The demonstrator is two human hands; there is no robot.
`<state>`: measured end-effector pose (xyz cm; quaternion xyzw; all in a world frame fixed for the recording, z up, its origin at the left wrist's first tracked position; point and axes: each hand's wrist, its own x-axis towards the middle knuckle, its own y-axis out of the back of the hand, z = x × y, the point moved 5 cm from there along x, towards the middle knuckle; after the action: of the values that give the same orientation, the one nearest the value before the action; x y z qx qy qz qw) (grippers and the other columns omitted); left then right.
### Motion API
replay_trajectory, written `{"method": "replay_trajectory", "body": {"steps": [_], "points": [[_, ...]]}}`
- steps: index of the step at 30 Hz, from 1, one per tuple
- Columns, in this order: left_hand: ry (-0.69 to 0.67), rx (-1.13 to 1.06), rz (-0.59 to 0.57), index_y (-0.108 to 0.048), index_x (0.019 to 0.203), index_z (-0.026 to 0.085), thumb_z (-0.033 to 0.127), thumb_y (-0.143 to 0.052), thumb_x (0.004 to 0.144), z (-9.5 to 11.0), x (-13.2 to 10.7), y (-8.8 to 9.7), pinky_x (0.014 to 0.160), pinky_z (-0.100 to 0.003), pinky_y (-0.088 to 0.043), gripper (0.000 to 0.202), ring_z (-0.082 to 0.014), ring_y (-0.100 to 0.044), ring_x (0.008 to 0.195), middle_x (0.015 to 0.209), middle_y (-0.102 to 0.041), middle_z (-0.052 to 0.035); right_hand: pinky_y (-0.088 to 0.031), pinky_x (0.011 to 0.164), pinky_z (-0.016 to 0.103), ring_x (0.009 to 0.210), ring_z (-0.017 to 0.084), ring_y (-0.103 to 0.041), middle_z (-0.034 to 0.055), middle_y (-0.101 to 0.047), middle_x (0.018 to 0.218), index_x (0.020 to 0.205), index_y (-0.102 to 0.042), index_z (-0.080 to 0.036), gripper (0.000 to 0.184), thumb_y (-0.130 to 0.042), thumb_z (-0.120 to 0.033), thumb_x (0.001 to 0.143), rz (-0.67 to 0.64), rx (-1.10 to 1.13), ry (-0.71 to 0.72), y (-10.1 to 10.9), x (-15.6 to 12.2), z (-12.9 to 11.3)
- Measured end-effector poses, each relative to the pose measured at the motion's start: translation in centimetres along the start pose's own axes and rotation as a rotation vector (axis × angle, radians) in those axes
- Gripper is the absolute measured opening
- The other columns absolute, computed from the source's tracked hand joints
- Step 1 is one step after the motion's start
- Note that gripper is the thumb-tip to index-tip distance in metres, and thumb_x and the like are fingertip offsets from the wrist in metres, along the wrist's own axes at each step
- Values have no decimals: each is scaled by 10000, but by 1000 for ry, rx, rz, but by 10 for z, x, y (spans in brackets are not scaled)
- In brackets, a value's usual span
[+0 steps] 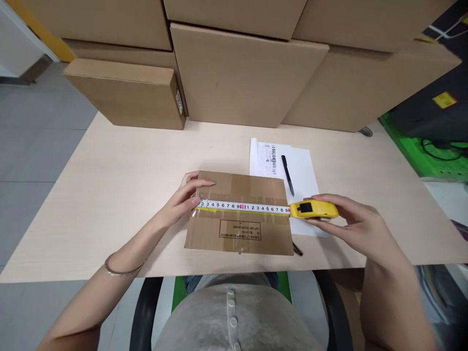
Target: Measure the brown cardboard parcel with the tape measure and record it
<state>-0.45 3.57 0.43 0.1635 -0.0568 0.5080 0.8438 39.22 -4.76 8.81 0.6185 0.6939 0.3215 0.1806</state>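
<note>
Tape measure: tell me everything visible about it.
The tape measure has a yellow, plastic-looking case with a black patch and a white blade with black digits, a red block marked 10 and a yellow lower edge. It is pulled out roughly straight across the cardboard box. The right hand's grip holds the case beyond the box's right edge, over the paper; the left hand's grip has its thumb at the opposite end.

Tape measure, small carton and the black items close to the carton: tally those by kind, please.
Tape measure: 1, in the right hand
Small carton: 1
Pen: 1
Black item, partly hidden by the carton, kind unclear: 1
Total: 4
</note>
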Motion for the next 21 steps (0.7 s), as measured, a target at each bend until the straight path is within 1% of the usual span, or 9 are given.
{"method": "replay_trajectory", "body": {"steps": [3, 6, 9, 11, 12, 13, 15, 18, 21], "points": [[-2, -2, 11, -726, 1342, 403, 585, -620, 975, 1, 0, 0, 1203, -637, -364, 423, -381, -455, 1352, 1256, -665, -105, -661, 965, 545, 1065, 301, -784, 57, -788, 1250, 1277, -723, -309, 424, -836, -370, 873, 16, -36, 15, -2, 0, -1], [-3, -1, 16, -725, 1338, 408, 587, -625, 970, 2, 1, -1, 1202, -630, -365, 421, -374, -457, 1351, 1276, -665, -100, -660, 929, 517, 1039, 309, -789, 73, -793, 1244, 1301, -714, -299, 458, -825, -429, 876, -9, -116, -11, 1, 2, -4], [8, -2, 17, -729, 1333, 410, 609, -621, 966, 2, 1, -1, 1209, -634, -356, 431, -374, -452, 1357, 1269, -657, -99, -658, 762, 430, 850, 274, -788, 38, -823, 1058, 1178, -753, -326, 366, -816, -509, 868, -74, -169, -10, 8, 5, -18], [13, -4, 16, -733, 1327, 411, 627, -619, 962, 2, 1, -1, 1224, -638, -342, 439, -375, -448, 1366, 1278, -649, -99, -625, 665, 383, 730, 237, -757, 5, -814, 929, 1083, -756, -342, 281, -815, -514, 868, -111, -163, 44, 9, 11, -34], [13, -6, 13, -733, 1328, 414, 629, -619, 963, 2, 1, -1, 1235, -639, -331, 438, -374, -443, 1377, 1292, -644, -97, -613, 649, 369, 706, 225, -748, -5, -809, 901, 1066, -750, -340, 260, -814, -503, 874, -126, -153, 82, 7, 16, -43], [15, -10, 13, -731, 1333, 419, 623, -617, 966, 2, 0, -1, 1249, -639, -317, 435, -373, -437, 1394, 1310, -639, -94, -609, 652, 359, 709, 218, -750, -9, -809, 902, 1068, -745, -335, 251, -811, -488, 881, -140, -141, 120, 2, 21, -53], [23, -18, 12, -719, 1360, 427, 612, -614, 973, -1, -2, 0, 1284, -632, -278, 441, -370, -412, 1442, 1367, -621, -88, -613, 681, 345, 768, 214, -771, -5, -818, 959, 1110, -734, -312, 266, -802, -454, 897, -200, -123, 173, -18, 34, -71], [58, -17, 22, -684, 1429, 405, 607, -591, 988, -8, -6, 1, 1338, -605, -201, 494, -363, -351, 1530, 1483, -579, -83, -627, 765, 345, 886, 222, -783, 29, -816, 1048, 1176, -709, -254, 287, -781, -370, 924, -281, -120, 246, -63, 56, -96], [55, -46, 52, -680, 1448, 370, 666, -491, 1010, -11, -9, 1, 1364, -577, -164, 561, -358, -321, 1582, 1547, -563, -83, -619, 884, 385, 1016, 250, -767, 94, -795, 1106, 1196, -679, -190, 252, -725, -288, 969, -342, -107, 408, -102, 72, -124]]}}
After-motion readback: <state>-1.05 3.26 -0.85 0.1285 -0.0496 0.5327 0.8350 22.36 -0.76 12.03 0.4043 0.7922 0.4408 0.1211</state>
